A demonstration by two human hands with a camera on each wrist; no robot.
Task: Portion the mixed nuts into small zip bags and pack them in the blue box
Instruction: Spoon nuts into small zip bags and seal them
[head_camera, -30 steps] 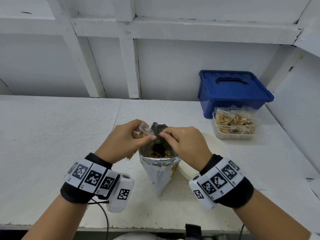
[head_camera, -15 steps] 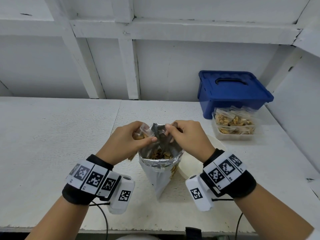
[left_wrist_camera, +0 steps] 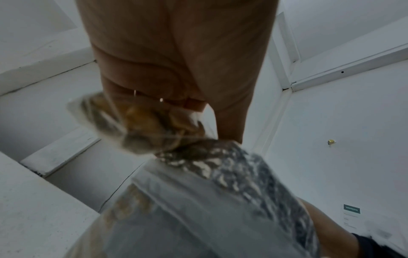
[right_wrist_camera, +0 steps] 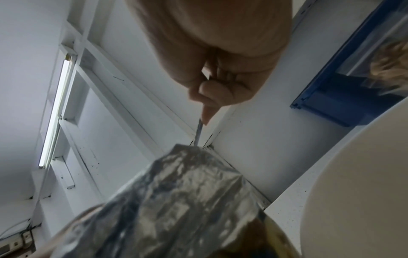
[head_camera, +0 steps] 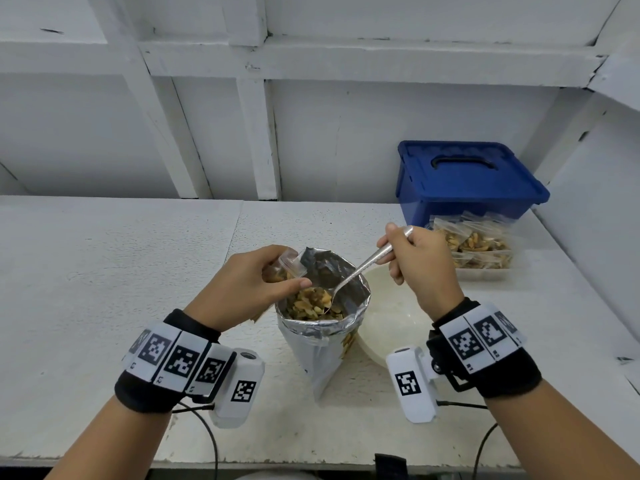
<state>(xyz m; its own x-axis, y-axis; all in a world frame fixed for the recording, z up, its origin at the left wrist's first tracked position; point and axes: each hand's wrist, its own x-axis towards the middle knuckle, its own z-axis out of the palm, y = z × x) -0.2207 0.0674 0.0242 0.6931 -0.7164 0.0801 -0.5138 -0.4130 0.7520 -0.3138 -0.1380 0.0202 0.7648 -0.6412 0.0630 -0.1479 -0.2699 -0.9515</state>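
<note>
Foil bag of mixed nuts stands open on the white counter, rim rolled down, nuts visible inside. Left hand pinches a small zip bag, already part filled with nuts, right at the foil bag's left rim; thumb and fingers curl round it. Right hand grips a metal spoon by the handle, fingers wrapped round it, bowl down in the nuts, shaft crossing the foil bag's mouth. White bowl sits just right of the foil bag, partly under the right wrist. Clear tray of filled zip bags sits behind the right hand, touching the front of the blue box. Blue box is at the counter's back right, lid on, against the wall. Cables hang off the counter's front edge from both wrist cameras.
</note>
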